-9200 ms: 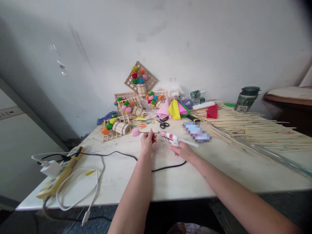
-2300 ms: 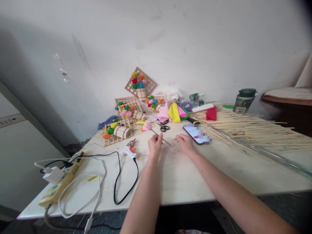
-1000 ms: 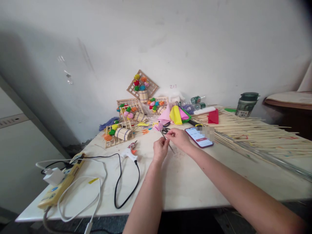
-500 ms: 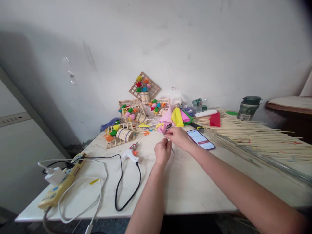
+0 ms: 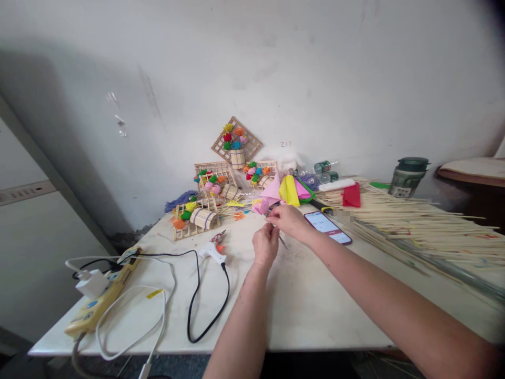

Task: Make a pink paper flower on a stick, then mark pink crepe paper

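My right hand (image 5: pixel 289 221) is closed in a pinch just below a pink paper flower (image 5: pixel 259 206). Close against it, my left hand (image 5: pixel 265 245) has its fingers curled together. A thin dark stick (image 5: pixel 282 241) pokes out below the two hands, but its upper end is hidden by the fingers. Behind the flower lie pink paper (image 5: pixel 270 190) and a folded yellow paper sheet (image 5: pixel 289 191). A phone (image 5: pixel 327 228) with a lit screen rests to the right of my right hand.
Left of my hands lies a white glue gun (image 5: pixel 213 252) with a black cord. Beyond it are bamboo-stick flower baskets (image 5: pixel 203 218) on lattices. A power strip (image 5: pixel 103 300) with cables sits at the left; bamboo sticks (image 5: pixel 414 226) and a dark green bottle (image 5: pixel 408 177) are at the right.
The whole view has shifted slightly, so things appear a little further right. Both hands stay together below the pink flower, whose petals show a little differently.
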